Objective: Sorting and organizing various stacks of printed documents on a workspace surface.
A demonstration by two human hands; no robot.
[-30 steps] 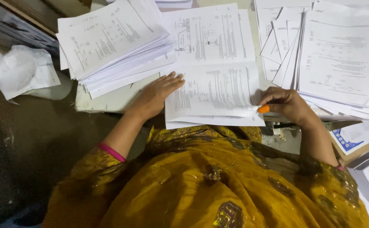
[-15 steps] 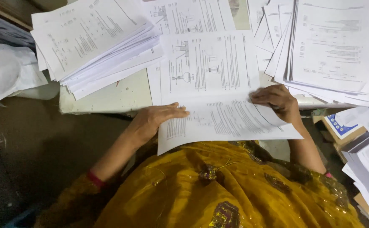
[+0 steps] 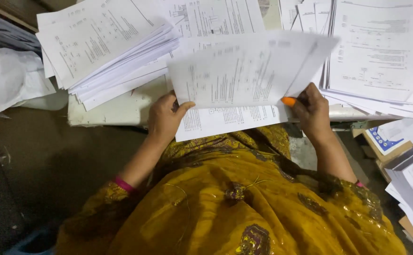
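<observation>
two hands on one lifted sheet

one printed sheet [image 3: 249,71] was raised off the desk, blurred, long axis running left-right across the view w/ its right end tilted up and away. the left hand [image 3: 166,118] sat at the sheet's lower left corner, thumb on top and fingers curled beneath, so clamped on the paper's edge. the right hand [image 3: 312,111] was at the lower right edge, fingers closed together around an orange pen [image 3: 289,101]; whether those fingers also pinched the sheet couldn't be told, since the paper covered the fingertips. both hands were at the near edge, so the sheet lay away from the fingers, toward the far side of the desk. the left hand had the clearer hold.

just below the raised sheet lay another page [image 3: 225,120], its near edge hanging over the pale desk [image 3: 117,108] toward the person's yellow garment [image 3: 235,208]. a thick fanned stack [image 3: 102,47] sat to the left, another stack [image 3: 376,52] to the right, both cut off by the frame. crumpled white plastic [image 3: 8,80] lay beyond the desk's left end. print was too blurred to make out; boxes w/ more paper [image 3: 400,156] at lower right were partly cropped.
</observation>
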